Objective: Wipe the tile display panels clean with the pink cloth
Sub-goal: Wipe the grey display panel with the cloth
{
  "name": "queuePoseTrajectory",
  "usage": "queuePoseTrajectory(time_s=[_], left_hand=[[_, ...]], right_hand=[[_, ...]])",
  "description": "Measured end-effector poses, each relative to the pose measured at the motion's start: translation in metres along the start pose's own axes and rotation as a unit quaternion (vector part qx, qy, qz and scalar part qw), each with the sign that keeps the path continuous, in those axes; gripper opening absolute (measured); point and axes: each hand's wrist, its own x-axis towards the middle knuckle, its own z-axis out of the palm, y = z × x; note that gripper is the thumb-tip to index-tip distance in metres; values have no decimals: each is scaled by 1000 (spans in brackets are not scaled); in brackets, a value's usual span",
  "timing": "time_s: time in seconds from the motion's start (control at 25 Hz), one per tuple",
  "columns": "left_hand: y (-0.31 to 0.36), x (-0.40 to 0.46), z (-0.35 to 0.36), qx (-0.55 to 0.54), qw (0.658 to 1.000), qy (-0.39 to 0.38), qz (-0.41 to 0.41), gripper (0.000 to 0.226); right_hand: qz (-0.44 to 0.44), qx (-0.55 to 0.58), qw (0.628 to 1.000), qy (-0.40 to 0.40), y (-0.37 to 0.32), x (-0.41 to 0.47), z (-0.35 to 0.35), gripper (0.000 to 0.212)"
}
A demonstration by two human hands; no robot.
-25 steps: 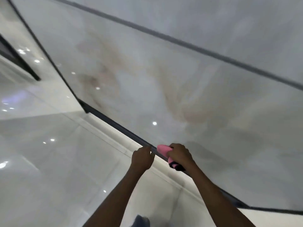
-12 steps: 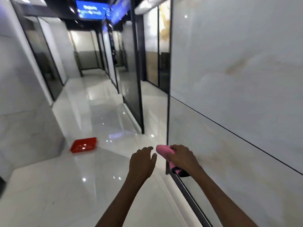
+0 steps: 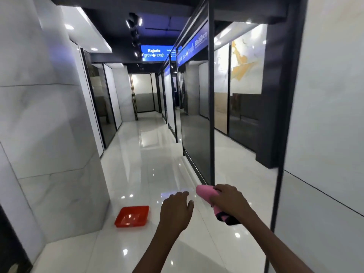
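Holding the pink cloth [image 3: 205, 193] bunched in your right hand [image 3: 229, 200], left hand [image 3: 175, 210] open and empty; pale tile panel [image 3: 325, 134] sits right of frame, nearest that right hand.

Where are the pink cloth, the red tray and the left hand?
pink cloth [image 3: 204, 192]: head view, its rolled pink end.
red tray [image 3: 132, 216]: head view, its inner bottom.
left hand [image 3: 175, 210]: head view, its back.

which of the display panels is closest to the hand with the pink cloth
The pale panel at the far right edge, just beside the right hand gripping the pink cloth. The dark-framed panels stand farther down the aisle.
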Motion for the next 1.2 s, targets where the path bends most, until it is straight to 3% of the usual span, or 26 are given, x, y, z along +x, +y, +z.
queuePoseTrajectory(time_s=[0.2, 0.32, 0.4, 0.52, 0.64, 0.8, 1.0, 1.2], left_hand=[[-85, 180, 31, 4, 999, 16, -40, 44], [-133, 271, 30, 23, 998, 17, -56, 44], [-169, 336, 28, 31, 997, 18, -70, 44], [-227, 441, 39, 44, 995, 24, -85, 44], [-281, 541, 63, 39, 995, 28, -85, 44], [-348, 701, 86, 38, 995, 26, -85, 44], [-386, 873, 112, 18, 998, 30, -49, 43], [-454, 1058, 170, 2, 999, 11, -30, 43]], right_hand=[[-47, -7, 999, -12, -28, 203, 38, 39], [-62, -3, 998, -15, -60, 313, 63, 23], [-68, -8, 997, -28, -87, 386, 78, 26], [-76, 4, 996, -40, -116, 502, 107, 46], [-67, 20, 997, -45, -134, 613, 133, 33], [-68, -11, 998, -15, -158, 773, 151, 31], [-42, -12, 998, 33, -181, 940, 141, 33], [-28, -23, 998, 56, -166, 1141, 194, 27]])
